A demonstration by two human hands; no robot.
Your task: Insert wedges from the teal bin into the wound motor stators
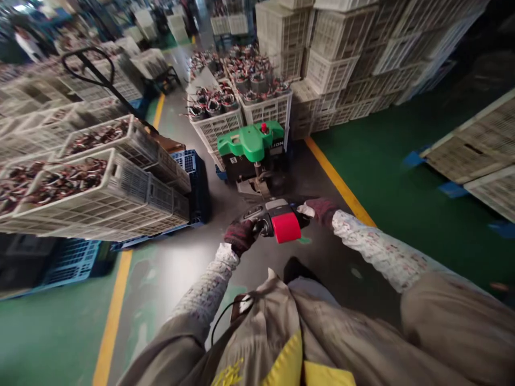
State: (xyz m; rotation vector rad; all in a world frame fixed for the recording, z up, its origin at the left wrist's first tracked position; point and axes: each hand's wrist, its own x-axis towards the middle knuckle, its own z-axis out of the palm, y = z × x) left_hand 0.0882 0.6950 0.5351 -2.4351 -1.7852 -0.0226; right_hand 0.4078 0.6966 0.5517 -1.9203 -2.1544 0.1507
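Both my hands are on the control handle (277, 205) of an electric pallet truck (251, 140) with a green cover and a red button on top. My left hand (240, 236), in a dark reddish glove, is wrapped round the handle's left grip. On the other side, my right hand (321, 211), gloved alike, is closed on the right grip. A red block (286, 228) forms the near end of the handle, between my hands. Ahead of the truck stand white crates (267, 110) filled with wired, dark cylindrical parts.
White crates of small parts (120, 187) stand on blue pallets at the left, with a hand pallet truck's looped handle (88, 67) behind. Tall crate stacks (330, 69) line the right. More crates (470, 150) sit far right. Yellow lines (338, 179) edge the grey aisle.
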